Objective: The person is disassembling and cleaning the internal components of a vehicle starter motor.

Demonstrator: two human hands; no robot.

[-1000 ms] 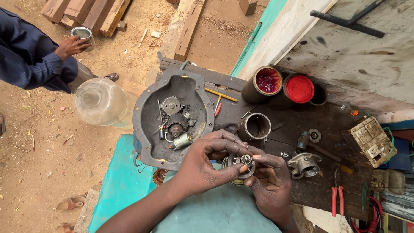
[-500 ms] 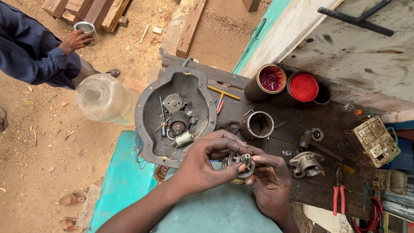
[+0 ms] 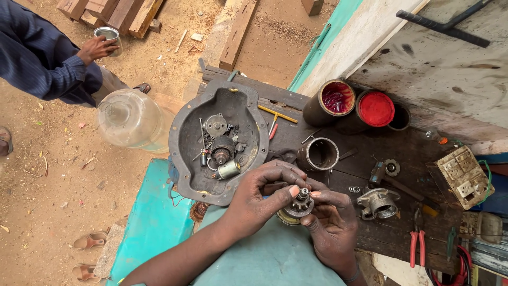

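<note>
At the far left I see another person's sleeve (image 3: 37, 58), dark blue with fine stripes, their hand (image 3: 94, 48) closed round a small metal cup (image 3: 110, 38) over the sandy ground. Just right of that stands a big clear plastic jug (image 3: 129, 119), and beside it, on the dark wooden surface (image 3: 328, 175), lies a grey cast housing cover (image 3: 218, 140) turned hollow side up — loose small parts sit inside it, a round armature piece and a short metal cylinder among them.

My left hand (image 3: 259, 198) comes in from below, fingers (image 3: 290, 189) curled and pinched on the top of a small round gear assembly (image 3: 297, 205), thumb and forefinger closed on its toothed shaft. My right hand (image 3: 330, 225) cups the same piece from the other side, fingers wrapped about its body, so both hold it together just above the near edge of the surface, over my teal lap.

Behind the hands an open metal sleeve (image 3: 320, 153) lies on its side. Farther back stand a dark tin with red paste (image 3: 334, 100) and a red lid (image 3: 375, 108) touching it. Right of my hands rests a grey cast bracket (image 3: 380, 204), with a small spring near it. Then red-handled pliers (image 3: 417, 246) at the near edge — and a cream switch box (image 3: 463, 175) at the far right.
</note>
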